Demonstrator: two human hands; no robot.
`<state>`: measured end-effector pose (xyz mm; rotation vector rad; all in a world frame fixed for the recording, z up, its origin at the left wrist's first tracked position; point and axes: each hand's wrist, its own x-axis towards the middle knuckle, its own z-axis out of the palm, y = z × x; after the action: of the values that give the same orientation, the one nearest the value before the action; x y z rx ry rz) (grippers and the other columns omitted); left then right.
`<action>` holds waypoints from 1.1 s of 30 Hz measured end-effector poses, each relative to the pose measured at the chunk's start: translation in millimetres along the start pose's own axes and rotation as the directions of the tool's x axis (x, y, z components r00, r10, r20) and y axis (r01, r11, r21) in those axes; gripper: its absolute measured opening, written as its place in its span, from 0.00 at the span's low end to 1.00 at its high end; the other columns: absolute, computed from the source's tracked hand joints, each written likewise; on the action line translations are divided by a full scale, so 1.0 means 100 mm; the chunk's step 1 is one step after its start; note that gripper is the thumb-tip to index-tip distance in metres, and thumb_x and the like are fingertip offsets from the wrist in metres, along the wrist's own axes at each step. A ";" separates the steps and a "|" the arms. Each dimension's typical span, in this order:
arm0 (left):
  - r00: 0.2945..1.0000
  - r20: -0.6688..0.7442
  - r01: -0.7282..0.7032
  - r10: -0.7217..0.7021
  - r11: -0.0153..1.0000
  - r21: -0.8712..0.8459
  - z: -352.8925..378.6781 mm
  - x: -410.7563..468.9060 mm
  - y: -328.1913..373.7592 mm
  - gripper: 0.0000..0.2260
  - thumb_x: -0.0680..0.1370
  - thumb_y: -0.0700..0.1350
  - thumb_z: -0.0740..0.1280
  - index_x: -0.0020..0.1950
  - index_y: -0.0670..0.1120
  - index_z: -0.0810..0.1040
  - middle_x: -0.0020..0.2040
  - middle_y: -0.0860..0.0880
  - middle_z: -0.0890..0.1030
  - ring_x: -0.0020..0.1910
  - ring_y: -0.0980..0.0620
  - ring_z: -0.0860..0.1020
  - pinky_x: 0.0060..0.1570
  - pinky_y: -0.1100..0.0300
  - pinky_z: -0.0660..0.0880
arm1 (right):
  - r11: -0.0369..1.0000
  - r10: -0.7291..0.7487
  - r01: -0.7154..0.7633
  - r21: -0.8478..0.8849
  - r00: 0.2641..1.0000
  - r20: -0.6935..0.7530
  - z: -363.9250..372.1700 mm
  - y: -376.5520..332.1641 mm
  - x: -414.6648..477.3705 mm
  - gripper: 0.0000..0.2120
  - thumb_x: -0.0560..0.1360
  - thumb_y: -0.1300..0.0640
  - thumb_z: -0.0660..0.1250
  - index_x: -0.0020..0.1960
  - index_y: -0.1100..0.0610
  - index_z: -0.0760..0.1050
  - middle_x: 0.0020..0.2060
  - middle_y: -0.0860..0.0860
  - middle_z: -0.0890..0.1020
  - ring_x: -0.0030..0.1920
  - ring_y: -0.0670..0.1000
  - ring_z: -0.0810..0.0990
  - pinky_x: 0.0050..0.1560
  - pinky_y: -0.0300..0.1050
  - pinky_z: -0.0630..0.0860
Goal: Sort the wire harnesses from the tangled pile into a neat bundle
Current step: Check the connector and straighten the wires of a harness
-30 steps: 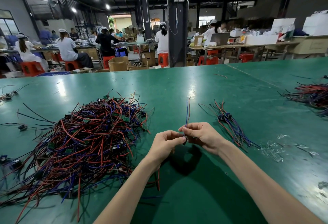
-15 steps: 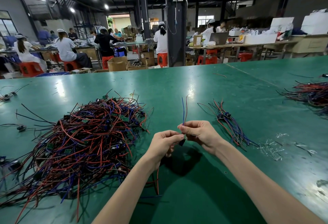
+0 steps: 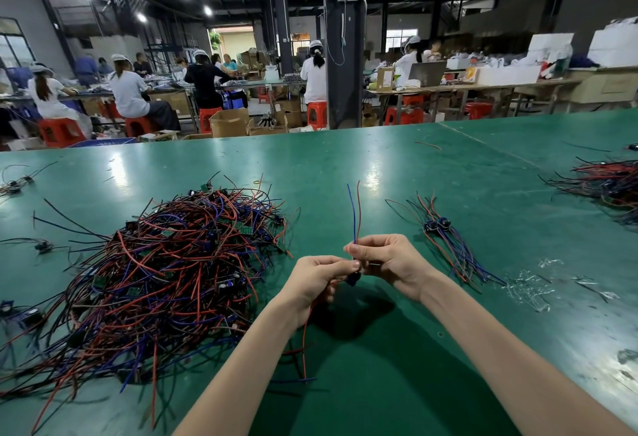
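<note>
Green table [image 3: 310, 159] lies bare from the pile [image 3: 165, 273] on the left to the bundle [image 3: 452, 249] on the right. Above that gap, forearms converging, the left hand [image 3: 316, 280] and right hand [image 3: 390, 259] pinch one harness [image 3: 353, 278], wires pointing up.

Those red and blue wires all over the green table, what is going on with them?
A person is sorting wire harnesses by hand. Both the left hand and the right hand pinch one harness above the green table, its blue and red ends pointing up. A big tangled pile lies to the left; a small neat bundle lies to the right, apart from the hands.
</note>
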<state>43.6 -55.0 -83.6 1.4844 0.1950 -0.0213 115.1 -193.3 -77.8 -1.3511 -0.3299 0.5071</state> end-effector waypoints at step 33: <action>0.998 0.024 0.053 -0.054 0.999 0.009 0.04 -0.03 0.05 0.12 0.73 0.35 0.68 0.28 0.43 0.79 0.22 0.50 0.71 0.18 0.57 0.61 0.19 0.69 0.58 | 0.962 -0.231 0.274 -0.022 0.766 -0.600 -0.30 -0.04 0.16 0.07 0.71 0.65 0.72 0.35 0.60 0.78 0.22 0.46 0.79 0.23 0.42 0.75 0.28 0.34 0.75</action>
<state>42.1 -58.5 -77.6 1.4861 0.2155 -0.0830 144.8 -210.4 -80.7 -1.3032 0.0350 -0.1530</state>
